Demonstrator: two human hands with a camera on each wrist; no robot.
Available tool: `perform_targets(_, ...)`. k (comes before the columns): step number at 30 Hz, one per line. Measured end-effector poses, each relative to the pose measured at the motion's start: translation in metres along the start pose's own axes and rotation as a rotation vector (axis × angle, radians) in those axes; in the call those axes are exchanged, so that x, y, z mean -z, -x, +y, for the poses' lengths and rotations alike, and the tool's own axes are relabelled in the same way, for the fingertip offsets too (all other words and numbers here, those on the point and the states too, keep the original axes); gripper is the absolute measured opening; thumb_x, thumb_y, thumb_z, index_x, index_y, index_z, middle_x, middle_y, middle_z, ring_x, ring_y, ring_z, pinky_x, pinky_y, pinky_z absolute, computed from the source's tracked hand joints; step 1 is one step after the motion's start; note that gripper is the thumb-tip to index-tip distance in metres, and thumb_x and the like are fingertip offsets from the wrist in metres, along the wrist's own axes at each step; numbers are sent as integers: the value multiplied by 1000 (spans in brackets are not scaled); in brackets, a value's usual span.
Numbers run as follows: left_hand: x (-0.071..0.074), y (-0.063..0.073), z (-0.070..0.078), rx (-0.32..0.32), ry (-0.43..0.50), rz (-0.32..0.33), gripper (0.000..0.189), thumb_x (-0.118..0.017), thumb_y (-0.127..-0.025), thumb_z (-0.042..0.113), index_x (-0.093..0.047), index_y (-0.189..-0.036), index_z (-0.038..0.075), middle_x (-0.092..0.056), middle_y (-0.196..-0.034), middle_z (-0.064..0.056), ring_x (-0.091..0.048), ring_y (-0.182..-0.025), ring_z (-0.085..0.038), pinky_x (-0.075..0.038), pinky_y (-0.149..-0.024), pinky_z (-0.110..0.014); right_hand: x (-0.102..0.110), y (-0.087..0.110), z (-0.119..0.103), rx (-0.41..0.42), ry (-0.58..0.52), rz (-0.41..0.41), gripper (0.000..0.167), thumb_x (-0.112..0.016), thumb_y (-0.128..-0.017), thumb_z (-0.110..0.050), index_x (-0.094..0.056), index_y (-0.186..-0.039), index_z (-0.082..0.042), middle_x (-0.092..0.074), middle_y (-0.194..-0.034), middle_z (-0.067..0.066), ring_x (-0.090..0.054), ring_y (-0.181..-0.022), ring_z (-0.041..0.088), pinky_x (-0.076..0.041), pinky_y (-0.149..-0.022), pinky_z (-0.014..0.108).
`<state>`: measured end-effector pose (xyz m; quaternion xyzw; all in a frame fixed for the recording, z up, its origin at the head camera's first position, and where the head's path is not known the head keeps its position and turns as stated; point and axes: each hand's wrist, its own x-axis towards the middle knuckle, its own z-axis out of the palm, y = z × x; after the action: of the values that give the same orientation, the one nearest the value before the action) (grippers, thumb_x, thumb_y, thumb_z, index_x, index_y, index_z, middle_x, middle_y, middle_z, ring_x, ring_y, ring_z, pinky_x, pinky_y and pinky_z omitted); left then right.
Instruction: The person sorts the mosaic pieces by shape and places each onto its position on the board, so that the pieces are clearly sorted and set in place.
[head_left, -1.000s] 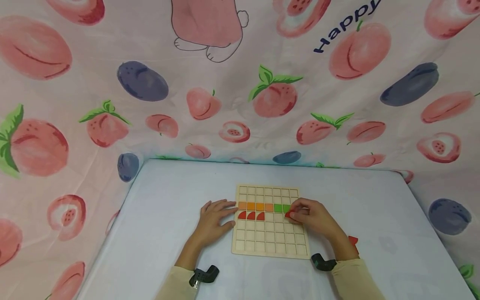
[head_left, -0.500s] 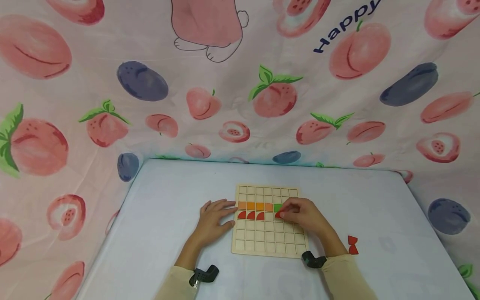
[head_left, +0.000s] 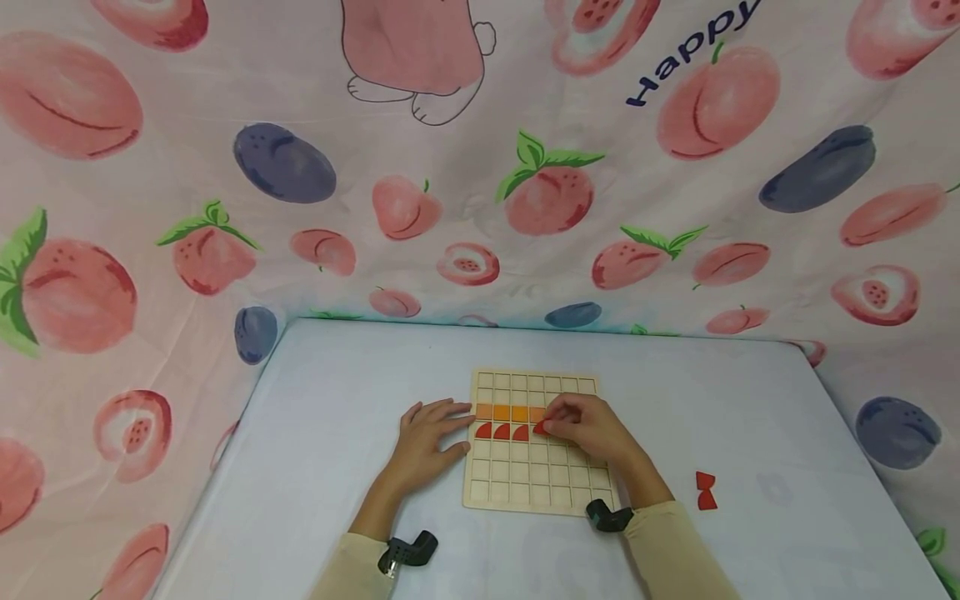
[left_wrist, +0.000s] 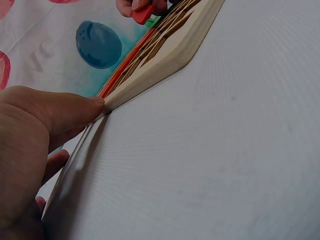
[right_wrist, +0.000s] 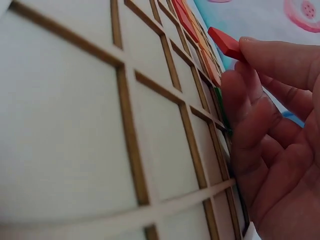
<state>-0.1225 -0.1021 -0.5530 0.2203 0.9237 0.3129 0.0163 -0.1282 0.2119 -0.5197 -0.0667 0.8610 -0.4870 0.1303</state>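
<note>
A light wooden grid board (head_left: 538,492) lies flat on the white table. My left hand (head_left: 427,442) rests at its left edge, fingers fairly straight; in the left wrist view the thumb (left_wrist: 75,110) touches the rim. Thumb and fingertips of my right hand (head_left: 592,429) pinch a red quarter-circle tile (right_wrist: 225,43) over the board, just right of three similar red tiles (head_left: 502,432) set in one row. Orange tiles (head_left: 511,412) fill cells of the row above. Green tiles are hidden by the right hand in the head view; a green sliver (right_wrist: 220,102) shows in the right wrist view.
Two loose red tiles (head_left: 705,490) lie on the table right of the board, near the right forearm. White table surface (head_left: 330,400) surrounds the board. A fruit-patterned cloth (head_left: 465,167) hangs behind and along the sides.
My right hand has slid leftward along the row with the red tile, from the right-hand columns to beside the three red tiles. The left hand has stayed put.
</note>
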Motion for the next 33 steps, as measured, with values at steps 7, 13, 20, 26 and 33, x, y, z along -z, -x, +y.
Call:
perform_targets(7,0,0,1,-2,10,3,44,-74,-91,31,-69,-135,24,-60,-147,7,-42,-147,-23,-16,-122,-60,0,-3,0,-67,-78,-24,13,-79,-89,-22,-73,-97,-13,-68,-89,5,-61,-75,20,-51,-69,29)
perform_targets(13,0,1,1,-1,2,1,44,-74,-91,30,-69,-135,25,-59,-147,7,-42,-147,-23,-16,-122,-60,1,-6,0,-96,-79,-40,14,-81,-87,-23,-75,-96,-13,-69,-87,5,-59,-72,19,-49,-65,28)
perform_targets(20,4,2,2,-42,23,26,43,-76,-90,26,-70,-133,20,-62,-145,3,-45,-144,-27,-18,-120,-63,1,-7,1,-76,-60,-52,13,-81,-87,-23,-77,-95,-14,-69,-86,6,-54,-65,17,-48,-61,29)
perform_targets(26,5,2,2,-38,17,17,44,-75,-91,27,-70,-134,21,-61,-145,4,-44,-145,-26,-18,-120,-62,-1,-9,4,-58,5,-46,9,-82,-86,-25,-78,-92,-20,-68,-84,2,-51,-60,15,-47,-59,29)
perform_targets(33,4,2,2,-41,18,15,44,-75,-91,27,-69,-134,21,-61,-146,4,-44,-145,-26,-18,-120,-62,-2,-10,6,-52,50,-35,7,-84,-84,-25,-79,-89,-25,-67,-80,-1,-49,-59,14,-44,-57,29)
